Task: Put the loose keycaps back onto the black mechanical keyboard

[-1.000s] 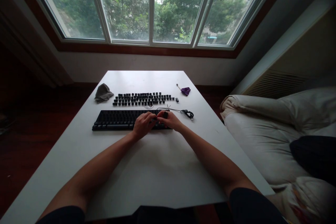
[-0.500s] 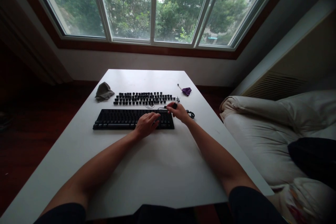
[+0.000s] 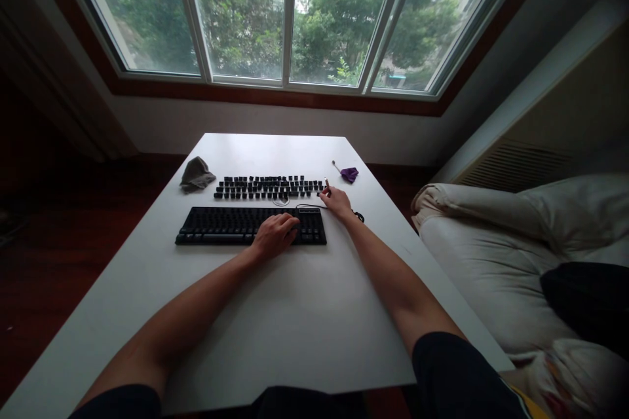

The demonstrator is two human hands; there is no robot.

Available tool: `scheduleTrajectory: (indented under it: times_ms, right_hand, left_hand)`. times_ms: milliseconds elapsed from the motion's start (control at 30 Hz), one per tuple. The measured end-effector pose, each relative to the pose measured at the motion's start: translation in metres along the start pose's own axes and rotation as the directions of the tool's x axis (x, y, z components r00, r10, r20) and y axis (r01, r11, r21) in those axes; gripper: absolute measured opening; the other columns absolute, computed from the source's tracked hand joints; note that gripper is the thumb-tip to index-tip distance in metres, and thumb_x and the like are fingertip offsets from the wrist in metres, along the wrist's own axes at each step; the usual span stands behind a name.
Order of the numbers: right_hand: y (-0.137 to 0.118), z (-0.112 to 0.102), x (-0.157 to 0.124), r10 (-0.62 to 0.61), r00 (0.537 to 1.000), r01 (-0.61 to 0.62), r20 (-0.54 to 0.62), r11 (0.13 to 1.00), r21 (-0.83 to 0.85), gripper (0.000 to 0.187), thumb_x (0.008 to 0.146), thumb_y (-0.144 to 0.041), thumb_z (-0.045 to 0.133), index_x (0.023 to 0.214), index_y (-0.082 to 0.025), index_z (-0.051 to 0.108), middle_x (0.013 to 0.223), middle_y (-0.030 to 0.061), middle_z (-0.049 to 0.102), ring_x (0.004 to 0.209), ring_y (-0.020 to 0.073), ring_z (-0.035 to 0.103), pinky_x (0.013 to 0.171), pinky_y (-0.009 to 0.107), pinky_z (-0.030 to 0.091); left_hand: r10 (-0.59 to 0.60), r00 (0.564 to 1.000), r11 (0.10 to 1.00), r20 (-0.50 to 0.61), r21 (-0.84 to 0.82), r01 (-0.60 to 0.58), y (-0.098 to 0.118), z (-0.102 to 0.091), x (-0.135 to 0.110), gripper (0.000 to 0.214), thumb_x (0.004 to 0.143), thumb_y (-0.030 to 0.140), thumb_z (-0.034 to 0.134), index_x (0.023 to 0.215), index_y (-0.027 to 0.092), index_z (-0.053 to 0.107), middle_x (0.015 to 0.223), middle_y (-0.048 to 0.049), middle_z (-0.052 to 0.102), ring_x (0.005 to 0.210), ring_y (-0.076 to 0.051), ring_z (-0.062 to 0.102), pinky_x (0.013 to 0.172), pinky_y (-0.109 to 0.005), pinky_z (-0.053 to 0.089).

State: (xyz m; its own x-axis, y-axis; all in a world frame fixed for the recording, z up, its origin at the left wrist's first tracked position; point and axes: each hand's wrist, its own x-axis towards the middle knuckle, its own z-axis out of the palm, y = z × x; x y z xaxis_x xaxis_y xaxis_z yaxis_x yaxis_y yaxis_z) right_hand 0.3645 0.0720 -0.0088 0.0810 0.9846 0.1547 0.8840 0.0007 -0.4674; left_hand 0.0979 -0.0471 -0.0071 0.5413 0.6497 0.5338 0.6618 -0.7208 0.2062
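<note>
A black keyboard (image 3: pixel 226 226) lies on the white table. My left hand (image 3: pixel 275 234) rests on its right part, fingers stretched over the keys and holding nothing. Beyond the keyboard's upper right corner is my right hand (image 3: pixel 338 201), its fingers closed round a small keycap puller (image 3: pixel 327 186) whose thin end points up. The right fingertips are at the right end of several rows of loose black keycaps (image 3: pixel 260 187), where a dark keycap sits under them. Whether they touch it I cannot tell. A thin ring (image 3: pixel 281 202) lies between keycaps and keyboard.
On the table's far left sits a crumpled grey cloth (image 3: pixel 196 174). A purple cloth (image 3: pixel 349 175) and a small brush (image 3: pixel 336 165) lie at the far right. The coiled black cable (image 3: pixel 360 217) is partly behind my right wrist. A sofa (image 3: pixel 472 255) stands right of the table.
My right hand has moved from over the keyboard's upper right part, away from me and slightly right, to the keycap rows. The left hand stays on the keyboard.
</note>
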Motion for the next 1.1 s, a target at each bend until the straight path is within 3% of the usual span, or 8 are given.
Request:
scheduleTrajectory:
  times_ms: [333, 867, 1100]
  right_hand:
    - [-0.011, 0.01, 0.012, 0.0, 0.998, 0.006, 0.061, 0.995, -0.099, 0.025, 0.09, -0.04, 0.061, 0.099, -0.021, 0.074, 0.103, 0.0096, 0.073, 0.094, 0.0221, 0.065, 0.079, 0.028, 0.046]
    - [-0.011, 0.022, 0.014, -0.014, 0.999, 0.009, -0.031, 0.99, -0.14, 0.028, 0.095, -0.04, 0.055, 0.107, -0.02, 0.07, 0.106, 0.0124, 0.072, 0.096, 0.0232, 0.064, 0.081, 0.03, 0.046]
    - [-0.004, 0.025, 0.006, -0.057, 0.992, 0.052, -0.11, 0.998, -0.043, 0.026, 0.094, -0.037, 0.053, 0.105, -0.019, 0.069, 0.104, 0.0116, 0.071, 0.093, 0.0234, 0.063, 0.081, 0.031, 0.046]
  left_hand:
    - [-0.014, 1.0, 1.0, 0.011, -0.016, 0.015, -0.001, 0.001, 0.0, 0.022, 0.094, 0.027, 0.053, 0.113, 0.023, 0.064, 0.105, -0.0071, 0.067, 0.091, -0.02, 0.063, 0.081, -0.033, 0.047]
    - [-0.014, 1.0, 1.0, 0.019, -0.017, 0.014, -0.001, 0.002, 0.0, 0.022, 0.095, 0.027, 0.052, 0.113, 0.022, 0.064, 0.107, -0.0074, 0.067, 0.094, -0.02, 0.064, 0.083, -0.034, 0.049]
    - [-0.017, 0.999, 1.0, 0.027, -0.011, 0.017, -0.002, 0.001, 0.0, 0.022, 0.095, 0.028, 0.052, 0.113, 0.022, 0.064, 0.107, -0.007, 0.067, 0.093, -0.02, 0.064, 0.083, -0.035, 0.049]
